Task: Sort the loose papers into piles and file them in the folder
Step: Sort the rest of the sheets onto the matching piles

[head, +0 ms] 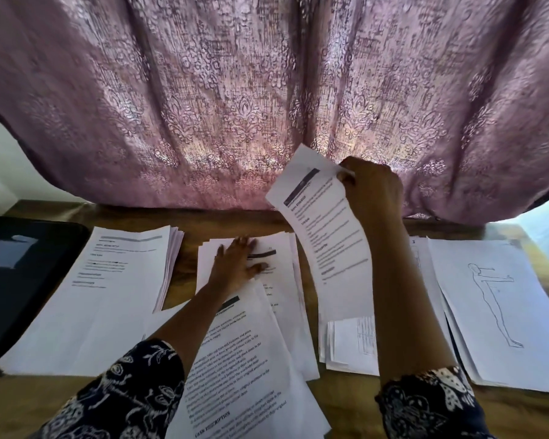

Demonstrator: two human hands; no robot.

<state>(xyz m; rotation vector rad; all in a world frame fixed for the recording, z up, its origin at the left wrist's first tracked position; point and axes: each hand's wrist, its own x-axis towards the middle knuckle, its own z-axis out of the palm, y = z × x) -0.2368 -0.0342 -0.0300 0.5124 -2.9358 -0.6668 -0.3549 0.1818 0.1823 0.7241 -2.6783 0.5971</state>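
1. Nearest the body: a loose fan of printed sheets, skewed, overlapping one another and the near edge of the middle pile. Judgement: the sorting step is in hand and filing has not begun. This fan reads as the unsorted remainder.
2. On the wooden table there is a row of piles:
   - the left pile, text pages, roughly squared;
   - the middle pile;
   - the small pile of ruled forms;
   - the right pile, topped by a line drawing of a figure.
3. Left hand: palm down, fingers straight and spread, pressing flat on top of the middle pile. It holds nothing.
4. Right hand: raised above the table, farther back. Thumb and fingertips pinch the upper corner of a single sheet. The sheet hangs curved, with its lower edge down near the small pile.
5. Next move, as a judgement: match the dark header bar on the single sheet against the tops of the piles. The middle pile shows a similar bar, so that is the likely destination. The left hand would have to lift clear first — the paper is thin and can drag the sheets under it askew.
6. Black folder: flat at the table's far left edge, just beside the left pile. I cannot tell whether any paper is inside.
7. Farthest back: a patterned mauve curtain, backlit.
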